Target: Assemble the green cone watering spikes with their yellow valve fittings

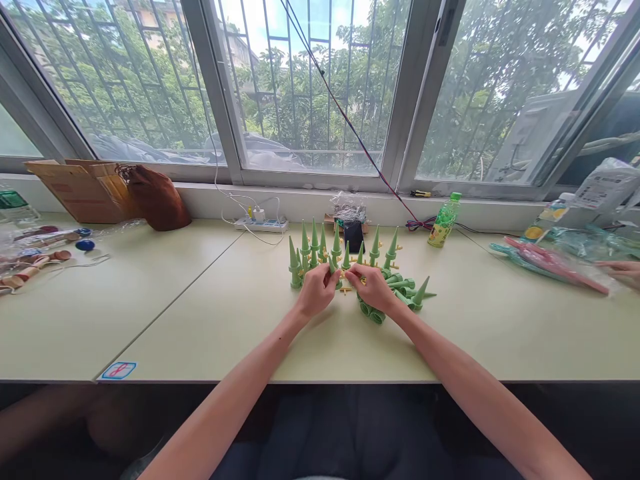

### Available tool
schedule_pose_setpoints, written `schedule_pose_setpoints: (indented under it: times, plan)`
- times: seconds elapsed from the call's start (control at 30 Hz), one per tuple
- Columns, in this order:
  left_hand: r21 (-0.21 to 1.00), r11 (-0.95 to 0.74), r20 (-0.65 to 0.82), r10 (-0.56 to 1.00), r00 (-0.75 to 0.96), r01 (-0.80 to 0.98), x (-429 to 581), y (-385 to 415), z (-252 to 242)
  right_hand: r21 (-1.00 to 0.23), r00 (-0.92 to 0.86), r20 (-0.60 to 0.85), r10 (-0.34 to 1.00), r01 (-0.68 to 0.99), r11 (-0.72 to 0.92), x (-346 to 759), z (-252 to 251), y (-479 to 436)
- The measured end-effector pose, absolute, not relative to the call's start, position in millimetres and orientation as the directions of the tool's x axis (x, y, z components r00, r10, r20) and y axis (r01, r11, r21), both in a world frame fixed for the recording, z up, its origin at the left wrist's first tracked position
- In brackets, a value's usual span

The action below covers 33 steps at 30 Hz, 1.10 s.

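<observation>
Forearms are stretched toward twelve o'clock over the bench. There, a green spike is clamped by the left hand's fingers; the right hand's are pinched together, any contents indiscernible. Fitting seems underway; steady alignment is called for.

Green plastic cone-shaped spikes stand point-up in a loose cluster; hollow green plastic tubular pieces lie heaped at right, small yellow plastic pieces near the spikes (one flat on the table).
</observation>
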<state>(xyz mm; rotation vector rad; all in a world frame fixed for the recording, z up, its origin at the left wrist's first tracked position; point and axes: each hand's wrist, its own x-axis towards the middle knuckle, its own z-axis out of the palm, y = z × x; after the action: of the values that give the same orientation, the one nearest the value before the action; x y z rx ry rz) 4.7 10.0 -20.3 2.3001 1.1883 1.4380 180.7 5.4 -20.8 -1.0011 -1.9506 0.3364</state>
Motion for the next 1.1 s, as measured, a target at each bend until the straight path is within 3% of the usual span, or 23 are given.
schedule_pose_setpoints:
  times: [1.1]
  plan:
    - [0.515, -0.654, 0.682, 0.704, 0.197, 0.555, 5.2, 9.6, -19.3, -0.616, -0.299, 0.565, 0.769, 0.467, 0.635, 180.7, -19.1, 2.7]
